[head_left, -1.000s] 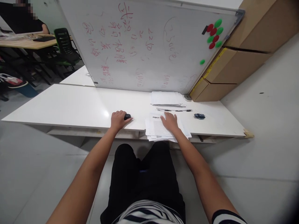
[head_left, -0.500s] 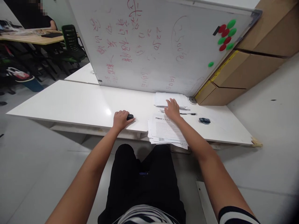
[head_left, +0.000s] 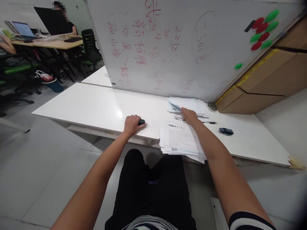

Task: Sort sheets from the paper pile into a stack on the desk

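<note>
My left hand (head_left: 132, 125) rests on the white desk, its fingers curled around a small rounded black object (head_left: 141, 122) whose kind I cannot make out. At the far paper stack (head_left: 192, 103), my right hand (head_left: 189, 115) pinches a sheet of paper (head_left: 175, 106) with its left corner lifted. Nearer to me lies a second, fanned-out stack of printed papers (head_left: 182, 137), overhanging the desk's front edge. A black pen (head_left: 209, 122) lies partly under my right hand and wrist. To its right sits a small dark item (head_left: 225, 131), perhaps a clip or crumpled pouch.
Behind the desk (head_left: 96, 105) stands a whiteboard (head_left: 153, 41) with red writing and several round magnets. Cardboard boxes (head_left: 266, 75) are stacked at the right. A round metal piece (head_left: 212, 106) sits by the boxes. Other people sit at a wooden desk (head_left: 55, 44) far left.
My right hand has closed on a sheet of the far stack, and the sheet's corner has come up. My left hand keeps the black object. The view has turned slightly left.
</note>
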Tool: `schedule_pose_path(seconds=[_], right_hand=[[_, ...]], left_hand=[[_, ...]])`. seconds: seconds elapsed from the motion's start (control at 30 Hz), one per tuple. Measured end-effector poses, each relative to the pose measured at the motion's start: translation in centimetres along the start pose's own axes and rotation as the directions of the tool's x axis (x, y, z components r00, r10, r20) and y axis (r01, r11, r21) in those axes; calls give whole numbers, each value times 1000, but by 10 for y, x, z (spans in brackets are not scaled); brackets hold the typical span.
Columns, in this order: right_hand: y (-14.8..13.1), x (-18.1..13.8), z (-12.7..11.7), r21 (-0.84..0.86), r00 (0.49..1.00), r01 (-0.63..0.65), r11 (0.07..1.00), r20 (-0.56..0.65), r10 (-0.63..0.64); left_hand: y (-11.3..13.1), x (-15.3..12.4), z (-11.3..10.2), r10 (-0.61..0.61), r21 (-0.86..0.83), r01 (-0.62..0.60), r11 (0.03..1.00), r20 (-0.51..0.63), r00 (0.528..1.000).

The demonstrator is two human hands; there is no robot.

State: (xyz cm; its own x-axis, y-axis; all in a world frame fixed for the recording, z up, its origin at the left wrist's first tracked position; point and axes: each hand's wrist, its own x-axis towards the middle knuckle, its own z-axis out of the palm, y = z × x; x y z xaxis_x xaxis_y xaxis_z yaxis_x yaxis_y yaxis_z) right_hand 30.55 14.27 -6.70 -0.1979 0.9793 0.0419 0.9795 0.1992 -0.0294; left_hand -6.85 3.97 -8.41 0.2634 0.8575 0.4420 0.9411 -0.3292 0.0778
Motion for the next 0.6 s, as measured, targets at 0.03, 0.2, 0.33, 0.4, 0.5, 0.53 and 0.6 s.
schedule_pose_path(seconds=[0.03,0.2,0.33,0.4,0.5,0.53,0.6], right_hand=[[1,0,-2,-1,1000,-17,1000,1,17],[-1,3,-6,-15,998,-57,998,10,57],[-3,8,-9,-49,997,-71,996,40,73],[-3,10,-9,-74,996,-63,995,51,67],[-4,13,-9,-110,997,-35,993,67,42],[-4,14,-9,-121,997,-26,992,72,35],[-4,16,-10,-140,996,-14,990,82,26]], left_hand=[[0,0,0,2,1,-2,1000,-1,1000],[1,1,-1,1,-2,-1,1000,5,1000],[2,1,-2,1,2,-1,1000,5,1000],[3,1,-2,-1,-7,1,1000,-5,1000],[3,1,-2,-2,-31,2,1000,-11,1000],[2,1,-1,-3,-36,2,999,-12,1000],[2,1,-1,-2,-37,2,999,-18,1000]])
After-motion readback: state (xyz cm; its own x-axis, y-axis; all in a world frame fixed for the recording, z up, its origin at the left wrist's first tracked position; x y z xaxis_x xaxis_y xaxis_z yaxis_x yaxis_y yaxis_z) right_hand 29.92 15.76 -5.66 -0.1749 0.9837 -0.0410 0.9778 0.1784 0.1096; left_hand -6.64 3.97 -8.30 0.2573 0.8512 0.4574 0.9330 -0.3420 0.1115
